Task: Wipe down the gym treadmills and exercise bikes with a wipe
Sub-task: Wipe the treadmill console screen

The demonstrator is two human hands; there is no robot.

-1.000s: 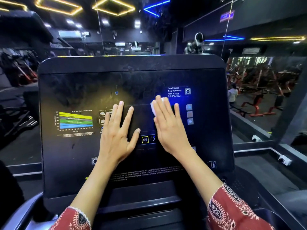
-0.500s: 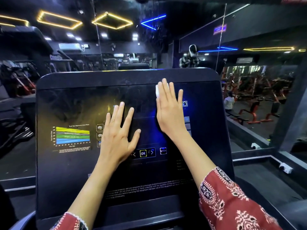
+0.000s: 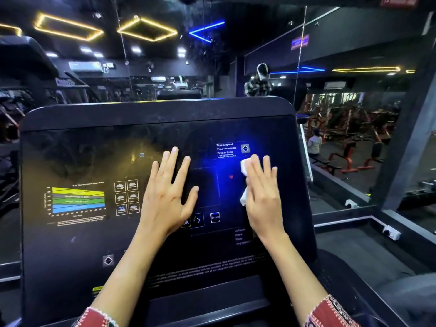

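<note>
A black treadmill console (image 3: 70,244) fills the middle of the head view, its glossy panel printed with a coloured heart-rate chart and buttons. My right hand (image 3: 264,199) lies flat on the panel's right half, straight fingers pressing a white wipe (image 3: 244,167) against it; the wipe shows at the fingertips and beside the palm. My left hand (image 3: 167,192) rests flat with spread fingers on the centre of the panel, empty.
A mirror wall behind the console reflects ceiling lights, a person (image 3: 259,83) and red weight machines (image 3: 349,159). A dark ledge with a white socket (image 3: 391,233) runs to the right. Another black machine (image 3: 28,64) stands at far left.
My right hand slid the wipe up to the panel's top, then back down to its right-middle part. My left hand stayed planted at the centre.
</note>
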